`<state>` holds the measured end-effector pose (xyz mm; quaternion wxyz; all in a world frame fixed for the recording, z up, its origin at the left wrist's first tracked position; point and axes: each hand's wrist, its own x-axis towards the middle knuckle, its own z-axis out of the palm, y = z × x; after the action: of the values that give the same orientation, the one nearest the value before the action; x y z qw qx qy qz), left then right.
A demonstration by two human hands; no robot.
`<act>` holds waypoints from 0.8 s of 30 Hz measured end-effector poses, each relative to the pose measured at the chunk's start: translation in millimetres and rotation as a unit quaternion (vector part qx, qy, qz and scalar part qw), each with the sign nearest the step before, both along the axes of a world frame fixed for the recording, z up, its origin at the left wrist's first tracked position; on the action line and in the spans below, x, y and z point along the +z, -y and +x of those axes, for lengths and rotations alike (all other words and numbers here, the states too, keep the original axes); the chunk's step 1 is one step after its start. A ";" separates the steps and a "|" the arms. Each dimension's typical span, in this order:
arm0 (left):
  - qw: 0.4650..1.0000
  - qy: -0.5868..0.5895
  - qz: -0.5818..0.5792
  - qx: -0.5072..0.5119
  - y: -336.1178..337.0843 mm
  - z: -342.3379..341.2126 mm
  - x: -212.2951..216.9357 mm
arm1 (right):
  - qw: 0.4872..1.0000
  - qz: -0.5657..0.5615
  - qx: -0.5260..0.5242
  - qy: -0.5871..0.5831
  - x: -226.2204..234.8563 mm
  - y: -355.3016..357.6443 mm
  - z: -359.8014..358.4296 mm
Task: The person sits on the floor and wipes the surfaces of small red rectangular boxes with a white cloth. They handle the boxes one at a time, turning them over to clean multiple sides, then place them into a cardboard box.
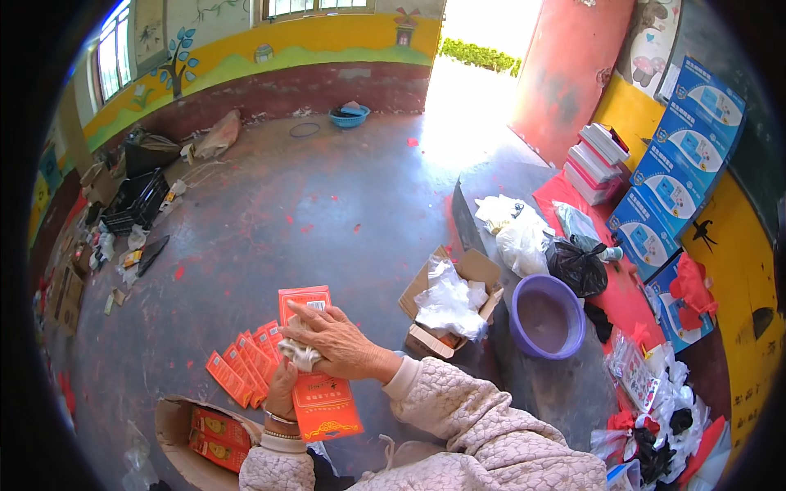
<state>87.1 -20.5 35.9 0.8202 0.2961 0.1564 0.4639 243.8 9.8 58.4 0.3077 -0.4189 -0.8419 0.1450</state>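
Observation:
My left hand [282,394], with bracelets at the wrist, grips the edge of a long red-orange paper packet [327,405] printed in gold. My right hand [345,345] lies over the packet's middle, its fingers bent round a crumpled off-white cloth [300,353] pressed against the surface. The two hands hide the packet's centre, so I cannot tell whether it is one piece or two overlapping. Several similar red packets [237,372] lie fanned out on the floor, left of my hands. Just below them an open cardboard box [176,425] holds more red packets.
Right of my hands stands a cardboard box [422,340] with clear plastic, beside a purple basin [547,317]. White bags [524,245] and a black bag [577,268] lie beyond. Blue-printed boxes [675,164] line the right wall. A black crate [135,200] sits among litter at left.

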 end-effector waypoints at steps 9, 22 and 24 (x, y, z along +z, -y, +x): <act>0.998 0.020 -0.058 0.021 -13.2 0.8 -3.7 | 0.995 -0.029 0.060 0.073 -8.1 3.4 -6.7; 0.988 0.041 -0.150 0.018 -26.1 -34.0 -7.3 | 0.779 -0.390 0.131 -0.473 -3.6 -1.7 32.0; 0.994 -0.037 -0.106 0.007 -27.1 -37.6 -16.1 | 0.872 -0.194 -0.079 -0.442 12.2 -18.2 37.3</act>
<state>49.5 6.6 19.8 0.8371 0.2234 0.2368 0.4396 281.1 28.0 70.7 0.5711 -0.4269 -0.5370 0.4508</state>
